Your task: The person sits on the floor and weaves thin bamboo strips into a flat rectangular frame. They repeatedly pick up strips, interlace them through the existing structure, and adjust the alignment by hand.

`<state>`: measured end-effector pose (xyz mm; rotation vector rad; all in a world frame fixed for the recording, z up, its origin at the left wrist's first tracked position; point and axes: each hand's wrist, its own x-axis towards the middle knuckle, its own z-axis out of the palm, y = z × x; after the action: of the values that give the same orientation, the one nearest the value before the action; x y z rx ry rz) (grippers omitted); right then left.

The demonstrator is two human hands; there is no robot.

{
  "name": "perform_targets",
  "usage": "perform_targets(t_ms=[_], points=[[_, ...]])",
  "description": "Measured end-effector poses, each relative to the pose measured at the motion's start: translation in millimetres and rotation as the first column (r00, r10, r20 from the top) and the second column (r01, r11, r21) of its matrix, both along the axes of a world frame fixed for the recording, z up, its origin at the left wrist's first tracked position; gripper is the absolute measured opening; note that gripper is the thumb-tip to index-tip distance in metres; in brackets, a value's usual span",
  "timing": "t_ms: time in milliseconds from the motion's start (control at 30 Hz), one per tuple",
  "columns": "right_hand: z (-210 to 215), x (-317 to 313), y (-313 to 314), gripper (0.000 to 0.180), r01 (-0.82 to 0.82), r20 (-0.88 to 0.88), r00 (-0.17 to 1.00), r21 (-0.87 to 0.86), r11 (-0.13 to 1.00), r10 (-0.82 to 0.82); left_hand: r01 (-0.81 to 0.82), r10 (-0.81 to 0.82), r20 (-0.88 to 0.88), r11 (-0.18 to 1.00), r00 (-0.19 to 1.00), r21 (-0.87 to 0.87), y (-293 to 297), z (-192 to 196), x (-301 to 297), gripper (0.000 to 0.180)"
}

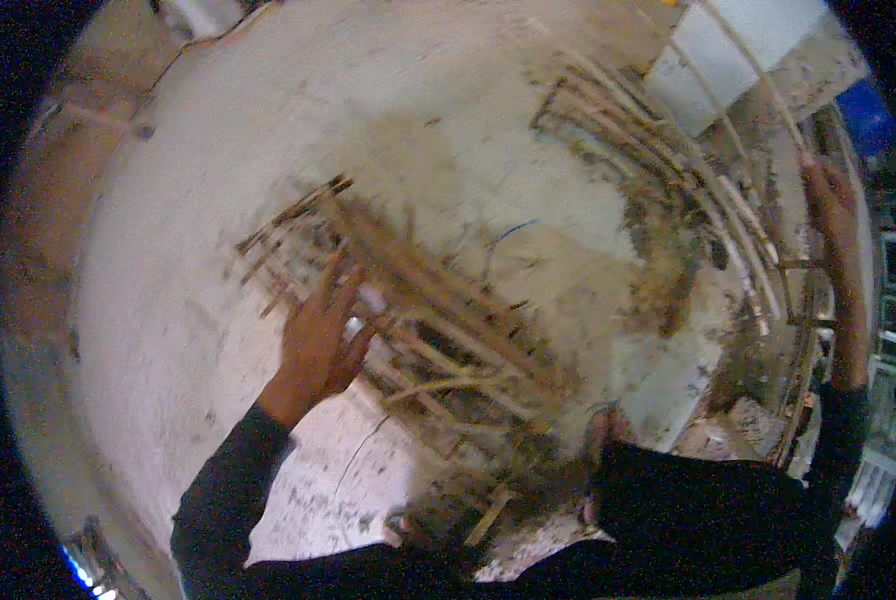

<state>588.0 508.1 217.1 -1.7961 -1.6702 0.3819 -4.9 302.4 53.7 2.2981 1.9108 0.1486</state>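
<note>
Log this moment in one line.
left hand: over thin brown wooden sticks | right hand: at long pale rod, grip unclear

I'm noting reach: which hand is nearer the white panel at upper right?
Right. In the picture, the right hand is below and right of the white panel; the left hand is far off, at the middle stick pile.

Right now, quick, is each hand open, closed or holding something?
Left hand: open, fingers spread over the stick bundle.
Right hand: at a long thin rod; grip too blurred to tell.
</note>
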Motion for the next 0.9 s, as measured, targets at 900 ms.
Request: perform_targets(t_ms=[900], points=[[-140.7, -353.9, -174.4, 0.046, -0.688, -0.507, 0.715, -0.63, 0.359, 0.482, 0.094, -0.185, 0.312, 0.954, 0.932, 0.286, -136.7, 45.1, -39.9, 0.047]])
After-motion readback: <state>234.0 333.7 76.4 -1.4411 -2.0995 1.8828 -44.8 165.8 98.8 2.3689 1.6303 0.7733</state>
